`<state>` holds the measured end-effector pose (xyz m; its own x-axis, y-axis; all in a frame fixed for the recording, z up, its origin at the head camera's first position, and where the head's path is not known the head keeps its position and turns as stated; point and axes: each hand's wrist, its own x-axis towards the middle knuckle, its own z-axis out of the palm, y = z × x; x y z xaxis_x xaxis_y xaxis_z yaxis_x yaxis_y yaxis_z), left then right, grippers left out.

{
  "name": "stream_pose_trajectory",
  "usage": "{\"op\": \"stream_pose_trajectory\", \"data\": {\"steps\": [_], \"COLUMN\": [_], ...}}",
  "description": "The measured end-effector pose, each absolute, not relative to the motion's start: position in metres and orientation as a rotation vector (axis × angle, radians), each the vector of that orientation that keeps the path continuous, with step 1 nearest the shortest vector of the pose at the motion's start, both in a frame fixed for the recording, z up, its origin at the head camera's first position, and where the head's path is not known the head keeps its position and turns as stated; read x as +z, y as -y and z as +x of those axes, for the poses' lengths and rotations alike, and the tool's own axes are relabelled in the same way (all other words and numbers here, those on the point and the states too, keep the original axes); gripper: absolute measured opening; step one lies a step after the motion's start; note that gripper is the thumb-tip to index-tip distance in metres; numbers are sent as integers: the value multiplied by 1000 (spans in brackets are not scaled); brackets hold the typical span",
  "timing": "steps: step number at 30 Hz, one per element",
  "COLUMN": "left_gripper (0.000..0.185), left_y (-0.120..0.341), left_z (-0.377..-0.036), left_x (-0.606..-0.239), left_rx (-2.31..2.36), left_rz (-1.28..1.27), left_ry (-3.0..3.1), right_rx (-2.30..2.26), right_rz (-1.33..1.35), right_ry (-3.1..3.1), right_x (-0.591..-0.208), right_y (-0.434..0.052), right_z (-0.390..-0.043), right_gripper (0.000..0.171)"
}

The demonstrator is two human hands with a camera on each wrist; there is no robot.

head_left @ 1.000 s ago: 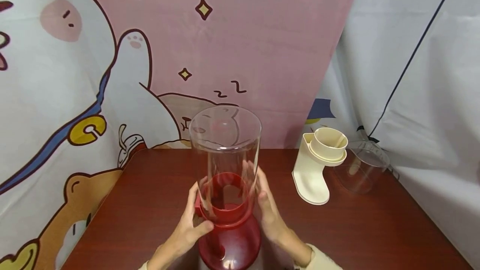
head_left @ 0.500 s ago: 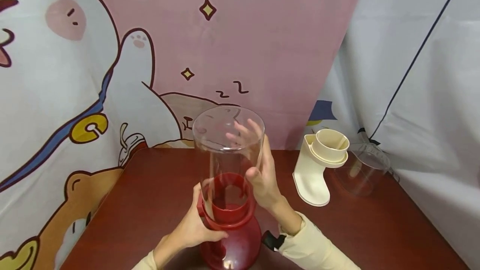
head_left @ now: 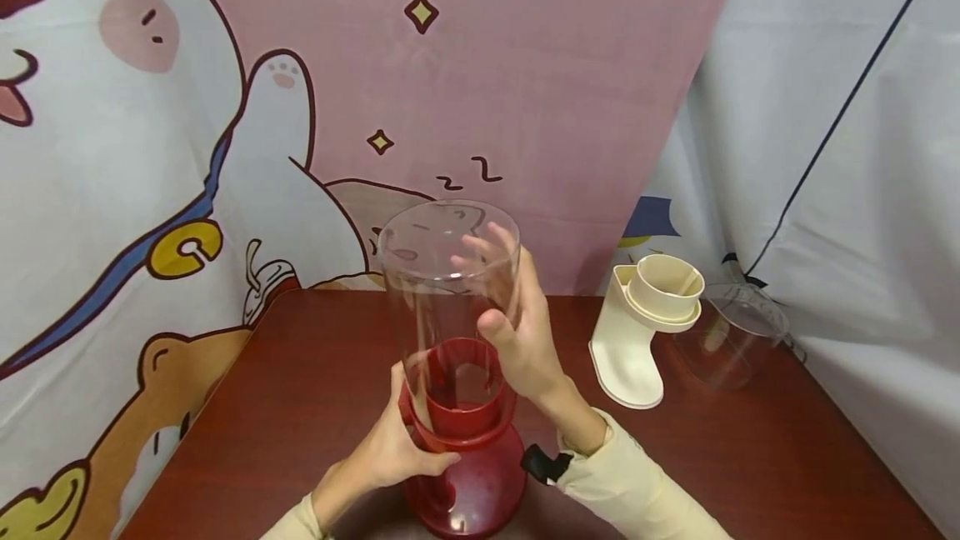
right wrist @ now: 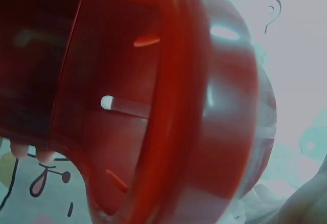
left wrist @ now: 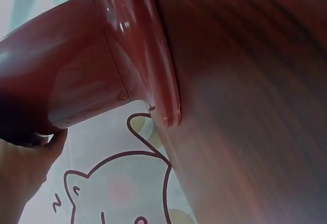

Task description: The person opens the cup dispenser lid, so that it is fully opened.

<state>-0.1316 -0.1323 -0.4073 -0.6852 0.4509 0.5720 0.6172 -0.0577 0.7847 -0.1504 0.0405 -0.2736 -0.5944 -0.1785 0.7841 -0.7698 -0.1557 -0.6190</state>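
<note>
In the head view a tall clear cylinder (head_left: 442,307) stands upright in the ring at the top of a red pedestal base (head_left: 472,494), tilted slightly. My left hand (head_left: 386,452) grips the base below the ring, thumb across the front and fingers behind. My right hand (head_left: 531,348) holds the clear cylinder from the right, with the thumb on the near side and the fingers seen through it on the far side. The left wrist view shows the red base (left wrist: 66,55) with its flared foot on the table. Close up in the right wrist view are the slotted red base (right wrist: 179,106) and fingertips (right wrist: 46,155) beneath it.
To the right, a cream curved stand with a round cup (head_left: 633,348) sits upright on the dark wooden table (head_left: 315,390). Beside it is a shorter clear container (head_left: 727,344). A printed cloth (head_left: 525,90) hangs behind and a white one (head_left: 862,190) on the right.
My right hand has risen from the red ring to the upper part of the clear cylinder. The left hand has shifted slightly on the base, its thumb moving further across the front.
</note>
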Motion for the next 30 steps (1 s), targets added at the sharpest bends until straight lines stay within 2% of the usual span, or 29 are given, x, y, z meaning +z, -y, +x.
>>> {"op": "stream_pose_trajectory", "data": {"steps": [8, 17, 24, 30], "left_gripper": [108, 110, 108, 106], "left_y": [133, 132, 131, 130], "left_z": [-127, -135, -135, -127], "left_x": [-413, -399, -398, -404], "left_rx": [-1850, -1715, -1845, -1870], "left_rz": [-1135, -1110, -1102, -1056], "left_ry": [2086, 2163, 2158, 2190], "right_rx": [1793, 1663, 1704, 1996], "right_rz": [1117, 1077, 974, 755], "right_ry": [1515, 1656, 1770, 1758], "right_x": [-281, -254, -256, -265], "right_y": [-43, -36, -40, -52], "right_z": [-140, -134, -153, -176], "right_gripper": [90, 90, 84, 79]}}
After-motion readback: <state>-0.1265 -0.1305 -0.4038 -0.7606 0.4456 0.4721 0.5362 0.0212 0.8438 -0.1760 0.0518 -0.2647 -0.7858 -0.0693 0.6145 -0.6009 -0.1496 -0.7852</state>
